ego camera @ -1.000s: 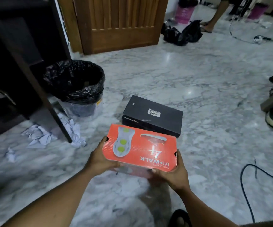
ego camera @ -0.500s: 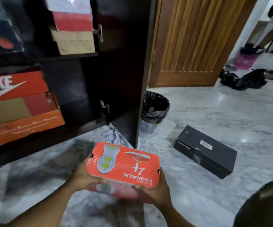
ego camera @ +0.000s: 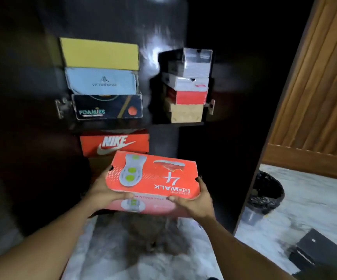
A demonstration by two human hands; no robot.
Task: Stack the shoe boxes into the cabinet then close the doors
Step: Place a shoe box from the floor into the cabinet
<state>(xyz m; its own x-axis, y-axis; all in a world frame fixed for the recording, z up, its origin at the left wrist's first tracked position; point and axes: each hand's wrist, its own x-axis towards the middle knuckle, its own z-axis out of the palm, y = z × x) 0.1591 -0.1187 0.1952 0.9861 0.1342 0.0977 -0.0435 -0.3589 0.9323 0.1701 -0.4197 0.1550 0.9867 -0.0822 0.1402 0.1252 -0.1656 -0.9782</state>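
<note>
Left hand (ego camera: 102,191) and right hand (ego camera: 195,201) each grip one end of the orange GOwalk 4 shoe box (ego camera: 153,175), its lid printed with a grey, green-dotted sole and a red shoe, held level before the dark cabinet (ego camera: 224,138), just short of the red Nike box (ego camera: 115,145)

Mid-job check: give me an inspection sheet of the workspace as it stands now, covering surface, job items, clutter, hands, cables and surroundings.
Surface: glossy marble floor.
Job's things: orange box held in front of the open cabinet, just below the Nike box. The upper shelf holds two stacks, a yellow box topping the left one and a clear-topped box topping the right one. A black box lies on the floor at right.
Clutter: bin lined with a black bag, beside the cabinet.
Hands: left hand and right hand grip the orange box's ends, thumbs on the lid.
Cables: nothing seen.
Surroundings: wooden door at right.
</note>
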